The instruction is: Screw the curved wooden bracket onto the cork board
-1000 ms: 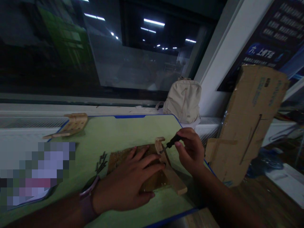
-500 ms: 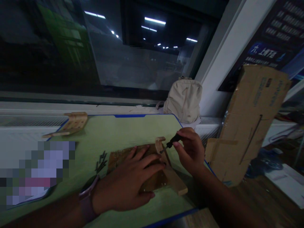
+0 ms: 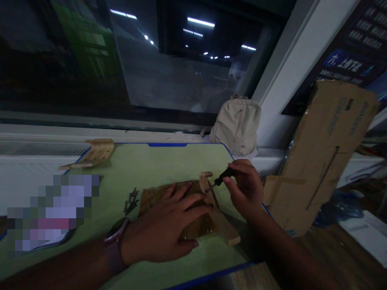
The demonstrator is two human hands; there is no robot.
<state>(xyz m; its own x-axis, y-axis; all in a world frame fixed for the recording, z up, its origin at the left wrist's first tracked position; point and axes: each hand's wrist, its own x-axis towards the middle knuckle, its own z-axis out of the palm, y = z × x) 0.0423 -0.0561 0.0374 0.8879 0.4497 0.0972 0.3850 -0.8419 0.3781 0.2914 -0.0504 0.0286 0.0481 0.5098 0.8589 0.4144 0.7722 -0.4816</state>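
My right hand is closed around the black handle of a screwdriver. The screwdriver slants down to the left, and its tip meets a wooden piece with a curved end; whether a screw sits under the tip is too small to tell. My left hand lies spread and flat over a brown, shiny sheet, its fingertips at the wooden piece's left edge. Left of the sheet is a small pile of dark screws on the green tabletop.
A curved wooden part with holes stands at the table's far left corner. Below it lies a blurred-out printed item. A beige backpack leans by the window behind the table. Flattened cardboard stands to the right.
The view has shifted slightly, so everything sits a little further right. My right hand still holds the screwdriver against the wooden piece, and my left hand remains flat.
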